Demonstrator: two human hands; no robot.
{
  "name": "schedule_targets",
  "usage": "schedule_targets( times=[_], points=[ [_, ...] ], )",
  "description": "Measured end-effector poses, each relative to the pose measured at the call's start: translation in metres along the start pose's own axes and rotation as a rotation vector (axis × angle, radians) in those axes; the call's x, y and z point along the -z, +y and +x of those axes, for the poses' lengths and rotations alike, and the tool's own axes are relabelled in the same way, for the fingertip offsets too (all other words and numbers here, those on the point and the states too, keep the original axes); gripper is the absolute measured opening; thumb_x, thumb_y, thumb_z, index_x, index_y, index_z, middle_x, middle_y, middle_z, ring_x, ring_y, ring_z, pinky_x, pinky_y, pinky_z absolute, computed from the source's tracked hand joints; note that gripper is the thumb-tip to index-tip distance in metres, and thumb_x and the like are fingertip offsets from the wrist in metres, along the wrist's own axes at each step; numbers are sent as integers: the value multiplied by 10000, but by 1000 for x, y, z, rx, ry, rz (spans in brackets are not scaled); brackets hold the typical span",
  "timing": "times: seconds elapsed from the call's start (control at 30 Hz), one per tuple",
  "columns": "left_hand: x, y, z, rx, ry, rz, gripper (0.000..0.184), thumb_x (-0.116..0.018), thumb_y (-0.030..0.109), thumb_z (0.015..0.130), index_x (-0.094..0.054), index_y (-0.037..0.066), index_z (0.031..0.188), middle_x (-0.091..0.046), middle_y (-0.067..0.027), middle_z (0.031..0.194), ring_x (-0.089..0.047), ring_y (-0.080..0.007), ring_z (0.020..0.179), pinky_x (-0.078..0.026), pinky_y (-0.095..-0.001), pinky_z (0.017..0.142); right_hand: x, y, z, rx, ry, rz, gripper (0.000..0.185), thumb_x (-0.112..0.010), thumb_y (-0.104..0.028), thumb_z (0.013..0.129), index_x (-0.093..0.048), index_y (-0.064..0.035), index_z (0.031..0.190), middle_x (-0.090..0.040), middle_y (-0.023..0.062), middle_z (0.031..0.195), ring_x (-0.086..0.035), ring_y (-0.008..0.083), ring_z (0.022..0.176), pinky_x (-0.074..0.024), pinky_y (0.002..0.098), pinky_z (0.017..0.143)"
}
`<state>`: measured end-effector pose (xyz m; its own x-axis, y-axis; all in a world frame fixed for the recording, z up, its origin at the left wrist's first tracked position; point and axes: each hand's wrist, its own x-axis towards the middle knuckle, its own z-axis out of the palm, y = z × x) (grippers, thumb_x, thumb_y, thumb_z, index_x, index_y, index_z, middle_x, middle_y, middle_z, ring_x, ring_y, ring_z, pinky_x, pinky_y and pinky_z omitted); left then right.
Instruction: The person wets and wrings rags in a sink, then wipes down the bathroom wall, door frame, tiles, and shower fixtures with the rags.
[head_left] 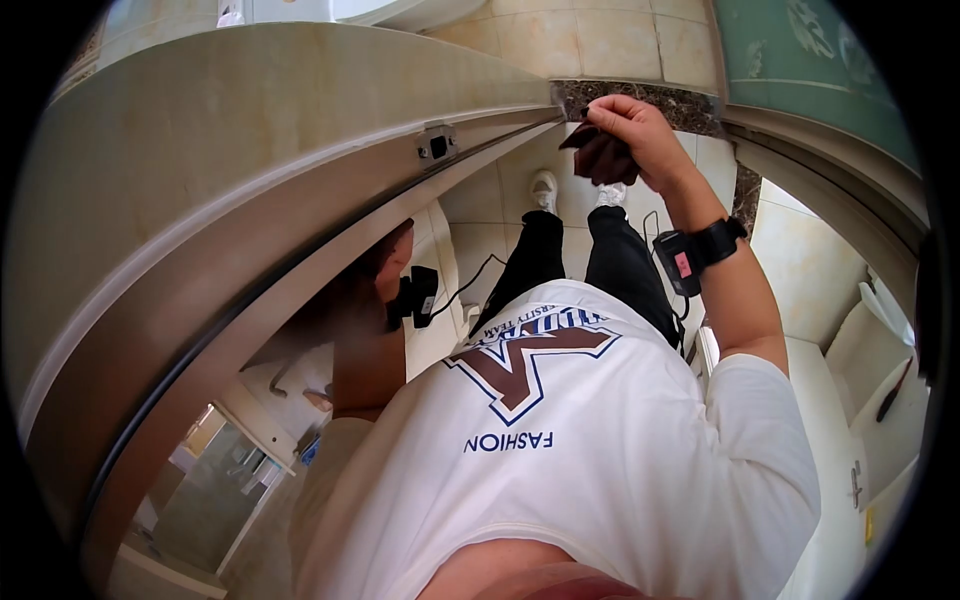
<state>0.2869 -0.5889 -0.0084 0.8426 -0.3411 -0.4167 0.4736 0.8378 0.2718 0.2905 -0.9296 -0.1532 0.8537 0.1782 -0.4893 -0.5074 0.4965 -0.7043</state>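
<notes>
My right hand [645, 135] is raised at the upper middle. Its thumb and fingers pinch a dark brown, folded piece of cloth [603, 153], which hangs in front of my shoes. On the left, my left hand [394, 262] is beside the inner face of a sliding door or panel [330, 170]. A dark, smeared patch lies next to that hand, and its fingers are mostly hidden. Set in the panel's edge is a metal latch fitting [437, 147]. Black devices are strapped on both wrists, the right one [690, 258] with a pink label.
A dark marble threshold [665, 103] crosses the tiled floor past my feet. At the upper right is a green patterned glass panel [800, 70]. A white cabinet-like unit [850, 410] stands to the right. Thin cables run from both wrist devices.
</notes>
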Motion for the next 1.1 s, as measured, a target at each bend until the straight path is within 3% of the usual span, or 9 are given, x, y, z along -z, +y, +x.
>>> schedule_targets(
  times=[0.3,0.37,0.43,0.53,0.6,0.67,0.73,1.0,1.1],
  points=[
    [23,7,17,143,-168,-280,208,-606,221,920,-603,107,1094,-631,1,930,-554,-98,848,-459,-196,683,-33,-13,-35,-51,-186,160,114,-607,-172,934,-592,-82,1004,-673,60,868,-676,159,722,-532,248,609],
    [19,11,22,-464,-183,1496,189,-523,201,944,-647,70,1001,-663,-57,964,-610,-172,901,-489,-270,730,-39,-18,-40,-49,-213,151,101,-603,-162,931,-592,-89,1000,-647,21,869,-635,112,762,-511,225,669],
    [0,-4,11,-850,-329,2094,180,-516,128,909,-668,40,945,-665,-113,970,-629,-260,915,-496,-319,790,-40,-21,-43,-71,-230,143,103,-612,-163,923,-601,-81,985,-637,12,865,-623,99,764,-505,225,665],
    [3,-26,-8,-1546,-27,2081,169,-578,15,776,-686,35,905,-661,-159,965,-642,-346,907,-503,-379,844,-49,-16,-62,-85,-260,116,90,-614,-156,914,-601,-80,960,-613,-5,850,-604,81,771,-494,227,684],
    [-18,-32,-30,-1662,5,2033,229,-625,-24,694,-687,37,906,-655,-170,982,-632,-364,929,-505,-422,854,-57,-14,-75,-26,-248,59,86,-615,-152,912,-598,-80,954,-618,0,849,-612,86,757,-497,235,674],
    [-17,-26,-51,-1623,-234,2070,221,-621,-28,698,-669,23,908,-644,-173,979,-621,-371,951,-511,-438,849,-68,-12,-89,-18,-270,-46,85,-617,-142,907,-598,-77,958,-617,0,841,-610,88,756,-496,236,670],
    [4,-23,-77,-1107,-8,2208,242,-616,-31,658,-652,24,891,-635,-146,970,-621,-330,924,-527,-403,766,-86,-12,-102,-48,-272,-142,89,-625,-134,901,-605,-76,965,-615,-3,836,-598,83,778,-489,228,687],
    [54,-25,-169,-80,505,1824,298,-699,330,801,-630,52,722,-681,-101,822,-654,-283,692,-505,-363,626,-154,39,-126,-176,-328,-374,73,-631,-131,900,-624,-70,940,-608,-21,836,-565,66,756,-463,209,683],
    [105,-22,-208,-375,510,1966,350,-724,349,780,-609,47,644,-680,-97,859,-636,-255,651,-496,-368,614,-194,71,-137,-170,-389,-508,130,-639,-138,887,-636,-33,965,-605,-5,838,-556,87,781,-452,232,707]
  ],
)
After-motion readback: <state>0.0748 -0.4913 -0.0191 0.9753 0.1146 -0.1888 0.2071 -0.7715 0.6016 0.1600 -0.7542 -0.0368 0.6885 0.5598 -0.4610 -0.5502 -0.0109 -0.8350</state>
